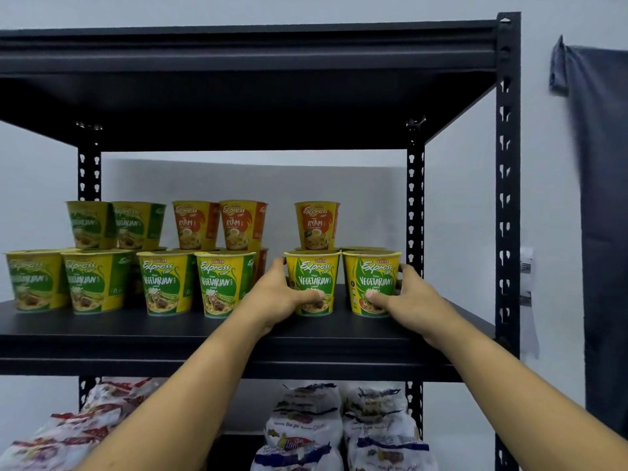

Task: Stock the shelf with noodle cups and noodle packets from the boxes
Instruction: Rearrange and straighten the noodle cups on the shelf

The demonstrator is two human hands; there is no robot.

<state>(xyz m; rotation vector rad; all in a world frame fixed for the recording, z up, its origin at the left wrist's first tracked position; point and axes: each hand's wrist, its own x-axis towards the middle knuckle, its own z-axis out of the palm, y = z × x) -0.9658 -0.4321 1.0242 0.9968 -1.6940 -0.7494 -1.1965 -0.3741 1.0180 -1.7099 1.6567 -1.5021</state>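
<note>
Two green-and-yellow Vegetarian noodle cups stand side by side at the right end of the black shelf board (204, 329). My left hand (282, 294) wraps the left cup (314, 271) from its left side, thumb across the front. My right hand (407, 295) wraps the right cup (372, 271) from its right side. Both cups rest upright on the board. More Vegetarian cups (166, 283) line the front row to the left, with orange Ayam cups (243, 224) stacked on a second tier behind.
The lower shelf holds noodle packets: red-printed ones (85, 423) at the left, blue-and-white ones (339, 426) at the right. A black upright post (508, 198) bounds the shelf on the right. A dark cloth (601, 198) hangs on the wall beyond.
</note>
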